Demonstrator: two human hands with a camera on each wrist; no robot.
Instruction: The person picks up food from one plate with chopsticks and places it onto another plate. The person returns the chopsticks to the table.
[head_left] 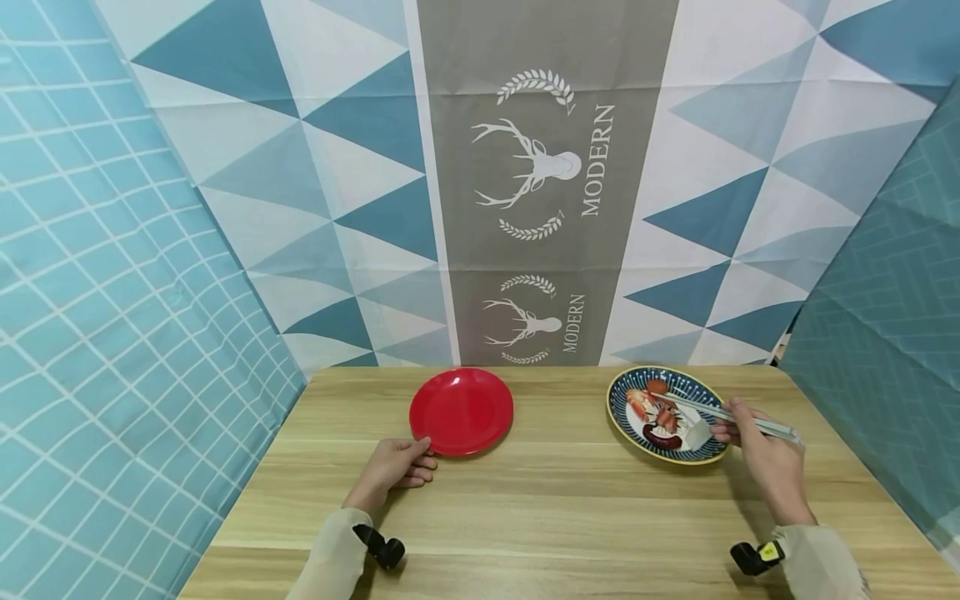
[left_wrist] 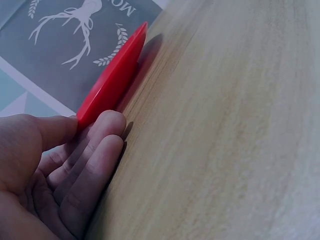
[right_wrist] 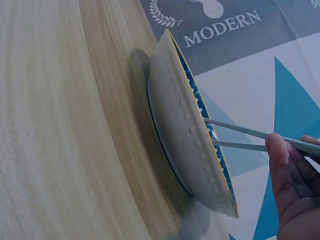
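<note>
Hovering over the blue-and-white round dish with a yellow rim [head_left: 617, 408], slim pale chopsticks [head_left: 772, 428] are pinched by the right hand [head_left: 768, 458].
Their tips are held slightly parted above the reddish food pieces [head_left: 667, 421] in the dish; left of it, the glossy red round plate [head_left: 461, 412] is gripped at its edge between the left hand's [head_left: 396, 467] thumb and fingers.

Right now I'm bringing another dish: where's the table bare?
The pale wooden table is bare between the round red plate and the blue patterned bowl, and nearer, between left hand and right hand. Crowded: the bowl, with food and the right hand's pale chopsticks, and the plate's rim at the left hand.
</note>
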